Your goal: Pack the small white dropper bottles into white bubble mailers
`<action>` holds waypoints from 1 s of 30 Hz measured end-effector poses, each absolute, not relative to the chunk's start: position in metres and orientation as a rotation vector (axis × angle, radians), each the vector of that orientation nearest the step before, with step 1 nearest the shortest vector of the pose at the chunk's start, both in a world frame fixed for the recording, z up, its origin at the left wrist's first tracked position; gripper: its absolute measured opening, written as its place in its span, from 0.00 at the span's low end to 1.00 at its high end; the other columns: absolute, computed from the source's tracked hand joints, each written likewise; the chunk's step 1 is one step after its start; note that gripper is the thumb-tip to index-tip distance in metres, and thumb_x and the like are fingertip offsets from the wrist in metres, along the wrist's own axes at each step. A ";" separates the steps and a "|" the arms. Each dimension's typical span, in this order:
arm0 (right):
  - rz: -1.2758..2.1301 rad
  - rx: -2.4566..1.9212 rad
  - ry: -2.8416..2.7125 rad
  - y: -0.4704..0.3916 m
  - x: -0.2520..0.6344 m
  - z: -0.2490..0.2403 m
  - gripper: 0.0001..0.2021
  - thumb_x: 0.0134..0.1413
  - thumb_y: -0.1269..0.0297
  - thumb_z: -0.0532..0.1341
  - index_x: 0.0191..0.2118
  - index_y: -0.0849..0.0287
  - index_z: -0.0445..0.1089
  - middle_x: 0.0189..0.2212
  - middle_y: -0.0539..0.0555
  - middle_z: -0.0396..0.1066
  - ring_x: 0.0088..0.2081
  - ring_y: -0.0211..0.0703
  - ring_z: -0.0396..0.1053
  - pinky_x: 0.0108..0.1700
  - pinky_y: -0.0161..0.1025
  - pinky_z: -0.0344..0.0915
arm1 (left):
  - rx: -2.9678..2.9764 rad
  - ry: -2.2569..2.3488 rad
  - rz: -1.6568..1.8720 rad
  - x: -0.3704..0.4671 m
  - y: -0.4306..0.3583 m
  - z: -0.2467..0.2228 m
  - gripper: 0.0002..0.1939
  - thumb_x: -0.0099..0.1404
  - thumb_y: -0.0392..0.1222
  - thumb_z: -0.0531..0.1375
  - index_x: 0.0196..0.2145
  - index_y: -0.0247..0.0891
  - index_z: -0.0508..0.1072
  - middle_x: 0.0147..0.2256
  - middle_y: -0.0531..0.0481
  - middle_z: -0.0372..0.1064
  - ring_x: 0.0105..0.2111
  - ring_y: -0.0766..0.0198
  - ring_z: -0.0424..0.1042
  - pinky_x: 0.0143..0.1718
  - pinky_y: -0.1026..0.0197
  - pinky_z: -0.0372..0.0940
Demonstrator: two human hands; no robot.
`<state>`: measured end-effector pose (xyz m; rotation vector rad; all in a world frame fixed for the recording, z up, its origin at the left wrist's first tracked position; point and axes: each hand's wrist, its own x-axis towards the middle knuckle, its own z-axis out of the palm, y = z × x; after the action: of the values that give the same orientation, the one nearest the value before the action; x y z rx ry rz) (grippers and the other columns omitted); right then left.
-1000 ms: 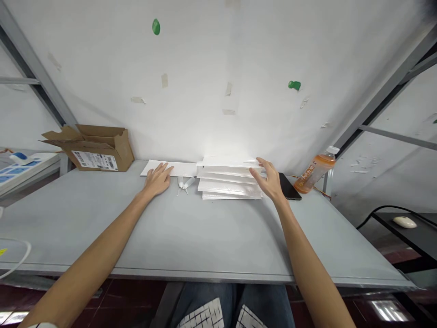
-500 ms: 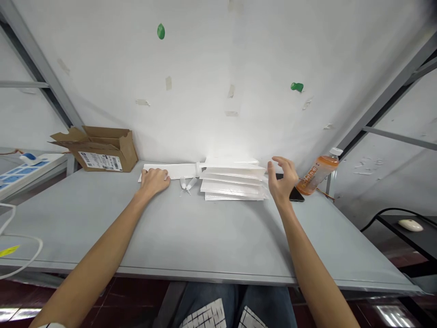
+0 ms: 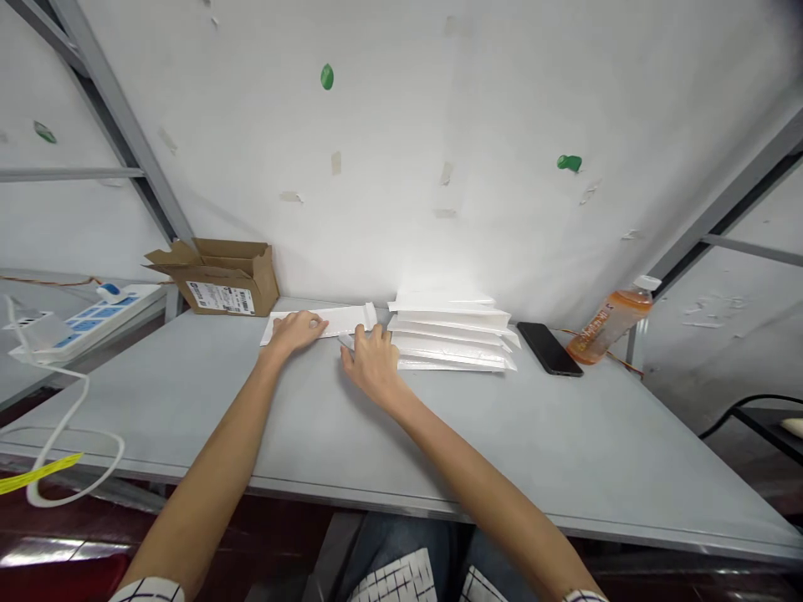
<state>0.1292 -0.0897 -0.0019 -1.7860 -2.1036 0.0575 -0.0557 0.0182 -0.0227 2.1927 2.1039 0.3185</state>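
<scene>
center-left: white card strip (image 3: 344, 320) | left hand (image 3: 296, 332) curled over its left end, right hand (image 3: 375, 358) half-curled near its right; gripping, we can't tell | we judge it light, creasable; pinch edges

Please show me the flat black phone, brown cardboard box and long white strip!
Flat black phone (image 3: 549, 349), head view: top face.
Brown cardboard box (image 3: 221, 297), head view: front label.
Long white strip (image 3: 346, 320), head view: uncovered top.

One brown cardboard box (image 3: 221, 280), one orange plastic bottle (image 3: 611, 322), one flat black phone (image 3: 549, 349), three green wall patches (image 3: 570, 163) and one layered white stack (image 3: 452, 339) are counted.
</scene>
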 end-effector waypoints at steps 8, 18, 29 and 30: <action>0.125 -1.841 -2.179 -0.065 0.100 -0.024 0.16 0.66 0.64 0.53 0.53 0.64 0.72 0.51 0.72 0.65 0.51 0.61 0.62 0.41 0.53 0.68 | 2.235 2.142 0.478 -0.072 0.025 -0.026 0.20 0.64 0.56 0.54 0.35 0.40 0.79 0.50 0.41 0.76 0.52 0.45 0.72 0.51 0.50 0.64; 0.223 -1.865 -2.173 -0.064 0.116 -0.018 0.15 0.65 0.64 0.55 0.49 0.65 0.75 0.52 0.70 0.65 0.54 0.57 0.64 0.45 0.46 0.70 | 2.260 2.037 0.442 -0.062 0.023 -0.032 0.25 0.61 0.64 0.54 0.42 0.41 0.73 0.43 0.42 0.77 0.46 0.45 0.73 0.44 0.54 0.64; 0.171 -1.501 -2.440 -0.105 0.153 -0.022 0.13 0.56 0.62 0.60 0.41 0.63 0.79 0.52 0.65 0.71 0.51 0.55 0.69 0.42 0.44 0.70 | 2.243 1.959 0.501 -0.075 0.024 -0.024 0.31 0.52 0.67 0.61 0.43 0.41 0.79 0.47 0.43 0.76 0.47 0.47 0.73 0.45 0.54 0.66; 0.171 -1.406 -2.503 -0.111 0.165 -0.022 0.12 0.55 0.61 0.61 0.38 0.61 0.79 0.54 0.63 0.71 0.51 0.55 0.70 0.43 0.43 0.70 | 2.240 1.923 0.462 -0.074 0.023 -0.022 0.31 0.51 0.67 0.62 0.43 0.41 0.79 0.45 0.44 0.77 0.45 0.49 0.74 0.43 0.55 0.66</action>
<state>0.1652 -0.1109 -0.0217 -1.4062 -2.5034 0.1708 -0.0742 0.0233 -0.0222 2.2398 1.9229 0.4617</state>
